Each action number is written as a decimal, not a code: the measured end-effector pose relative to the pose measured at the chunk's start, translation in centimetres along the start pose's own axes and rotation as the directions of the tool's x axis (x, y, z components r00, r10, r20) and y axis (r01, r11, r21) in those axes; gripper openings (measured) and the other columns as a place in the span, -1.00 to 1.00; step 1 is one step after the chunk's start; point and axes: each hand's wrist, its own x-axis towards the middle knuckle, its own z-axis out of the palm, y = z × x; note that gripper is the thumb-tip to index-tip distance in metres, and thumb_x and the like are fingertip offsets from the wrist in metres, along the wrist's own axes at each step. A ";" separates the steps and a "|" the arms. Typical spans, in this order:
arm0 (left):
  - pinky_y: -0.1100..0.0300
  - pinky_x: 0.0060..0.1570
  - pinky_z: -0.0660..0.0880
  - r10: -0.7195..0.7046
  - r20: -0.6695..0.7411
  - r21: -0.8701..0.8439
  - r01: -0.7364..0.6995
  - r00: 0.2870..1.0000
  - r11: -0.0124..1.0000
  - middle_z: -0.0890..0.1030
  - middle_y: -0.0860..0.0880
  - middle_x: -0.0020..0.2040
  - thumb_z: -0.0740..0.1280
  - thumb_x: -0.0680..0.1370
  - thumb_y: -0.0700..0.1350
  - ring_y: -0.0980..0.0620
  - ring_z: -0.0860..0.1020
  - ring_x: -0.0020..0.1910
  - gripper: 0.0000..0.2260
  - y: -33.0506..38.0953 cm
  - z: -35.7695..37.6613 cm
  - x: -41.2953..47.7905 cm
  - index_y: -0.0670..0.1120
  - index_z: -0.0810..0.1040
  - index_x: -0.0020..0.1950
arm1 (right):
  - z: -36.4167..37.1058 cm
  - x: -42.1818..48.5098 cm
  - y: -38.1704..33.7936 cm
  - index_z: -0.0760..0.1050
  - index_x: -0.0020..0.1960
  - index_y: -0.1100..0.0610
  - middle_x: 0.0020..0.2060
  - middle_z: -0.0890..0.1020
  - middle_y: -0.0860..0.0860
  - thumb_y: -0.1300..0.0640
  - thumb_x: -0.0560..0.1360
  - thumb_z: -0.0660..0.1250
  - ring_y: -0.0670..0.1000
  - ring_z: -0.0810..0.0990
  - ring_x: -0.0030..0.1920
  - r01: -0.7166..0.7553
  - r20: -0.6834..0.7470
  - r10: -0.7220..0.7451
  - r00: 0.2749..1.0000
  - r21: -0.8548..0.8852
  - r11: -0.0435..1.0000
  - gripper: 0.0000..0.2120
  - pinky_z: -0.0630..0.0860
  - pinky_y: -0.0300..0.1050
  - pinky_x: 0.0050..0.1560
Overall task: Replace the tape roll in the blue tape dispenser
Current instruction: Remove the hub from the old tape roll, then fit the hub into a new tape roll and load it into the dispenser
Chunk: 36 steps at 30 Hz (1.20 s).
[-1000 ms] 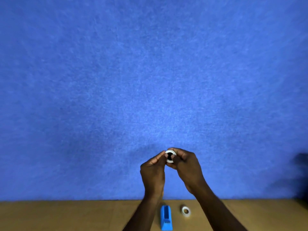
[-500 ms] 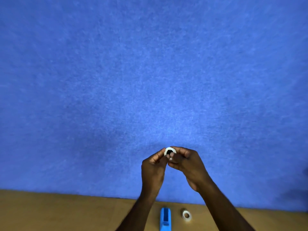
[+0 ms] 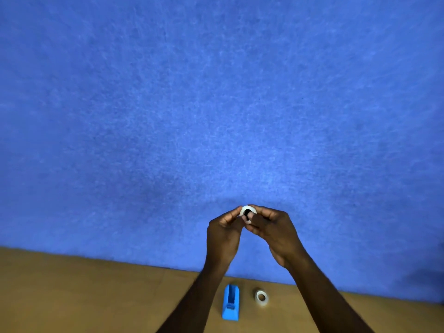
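Note:
A small white tape roll point(image 3: 247, 211) with a dark centre is held up in the air in front of the blue wall. My left hand point(image 3: 224, 233) pinches its left side, and my right hand point(image 3: 272, 228) grips its right side with a fingertip across the hole. Below my hands, the blue tape dispenser point(image 3: 231, 304) stands on the wooden table with its roll slot empty. A second white tape roll point(image 3: 261, 297) lies flat on the table just to the right of the dispenser.
The wooden table point(image 3: 84, 292) fills the bottom of the view and meets a blue felt wall point(image 3: 216, 104) behind it. A dark shape point(image 3: 432, 280) sits at the far right edge.
The view has tilted down a little, showing more table. My hands stay together on the tape roll, with small finger shifts around its centre.

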 end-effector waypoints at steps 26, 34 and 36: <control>0.06 0.09 0.52 -0.293 0.016 0.887 0.122 0.956 0.446 0.62 -0.06 0.17 0.43 0.50 0.04 -0.09 0.59 0.22 -0.68 -22.6 2.6 2.6 -0.06 0.57 0.19 | -13.2 -2.2 19.1 0.69 -0.23 0.16 -0.26 0.72 0.07 -0.07 0.05 0.65 0.22 0.70 -0.05 -0.105 -0.384 0.238 0.892 0.337 0.936 -0.59 0.64 -0.03 0.03; 0.00 0.21 0.40 -0.360 0.123 0.984 -0.160 0.925 -0.074 0.63 -0.04 0.23 0.34 0.56 -0.01 -0.12 0.49 0.28 -0.70 -31.8 4.4 4.4 -0.06 0.57 0.26 | -18.5 -5.2 24.9 0.60 0.06 0.30 -0.09 0.67 0.23 0.32 0.58 0.22 0.26 0.68 0.02 -0.237 -0.494 0.324 0.807 0.232 0.943 -0.81 0.65 -0.07 0.02; -0.04 0.26 0.36 -0.384 0.135 0.969 -0.203 0.913 -0.143 0.62 -0.05 0.25 0.36 0.56 -0.03 -0.14 0.47 0.32 -0.70 -32.7 4.8 4.7 -0.06 0.56 0.28 | -19.2 -5.4 25.7 0.58 0.09 0.33 -0.07 0.66 0.26 0.33 0.58 0.21 0.26 0.69 0.01 -0.254 -0.493 0.334 0.803 0.223 0.941 -0.80 0.64 -0.07 0.02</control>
